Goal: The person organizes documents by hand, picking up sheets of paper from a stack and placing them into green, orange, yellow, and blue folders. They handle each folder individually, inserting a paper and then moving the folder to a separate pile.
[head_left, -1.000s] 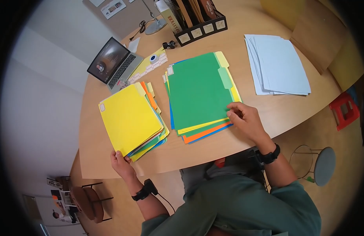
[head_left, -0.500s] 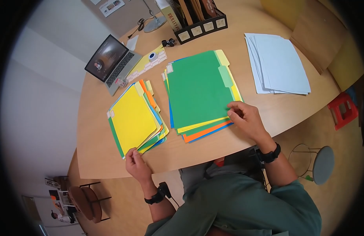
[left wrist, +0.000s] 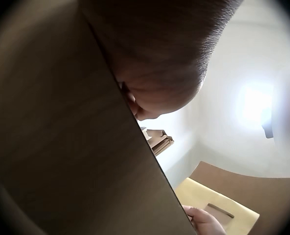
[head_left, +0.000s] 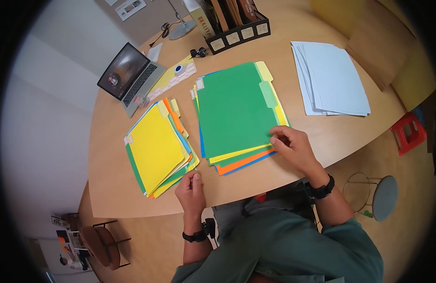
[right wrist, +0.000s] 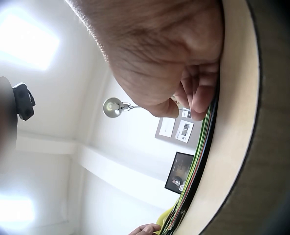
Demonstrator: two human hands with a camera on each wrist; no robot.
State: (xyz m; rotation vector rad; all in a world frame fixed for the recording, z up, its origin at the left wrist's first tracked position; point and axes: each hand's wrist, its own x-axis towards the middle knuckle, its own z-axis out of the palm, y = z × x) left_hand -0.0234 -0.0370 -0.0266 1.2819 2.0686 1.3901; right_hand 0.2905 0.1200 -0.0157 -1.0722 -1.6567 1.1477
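Observation:
My left hand [head_left: 190, 191] rests at the near table edge with its fingers loosely curled and holds nothing. Just beyond it lies a fanned stack of file folders topped by a yellow folder [head_left: 156, 146], with green, orange and blue layers peeking out. My right hand [head_left: 296, 148], fingers half bent, rests at the lower right corner of a bigger folder stack under a green folder [head_left: 237, 108]. In the right wrist view, its fingertips hang right beside the thin layered edges of the folders [right wrist: 196, 161]. The tabletop [left wrist: 81, 147] fills much of the left wrist view.
A stack of pale paper sheets [head_left: 336, 78] lies on the right. At the back stand a laptop [head_left: 126, 70], a yellow label sheet [head_left: 168, 80], a tape roll [head_left: 179, 70] and a black file organizer [head_left: 260, 40]. A round stool [head_left: 385, 198] stands off the right side.
My left hand has let go of the left folder stack's near corner and moved right to the table edge. The yellow folder has shifted, showing green beneath its left side. My right hand stays put.

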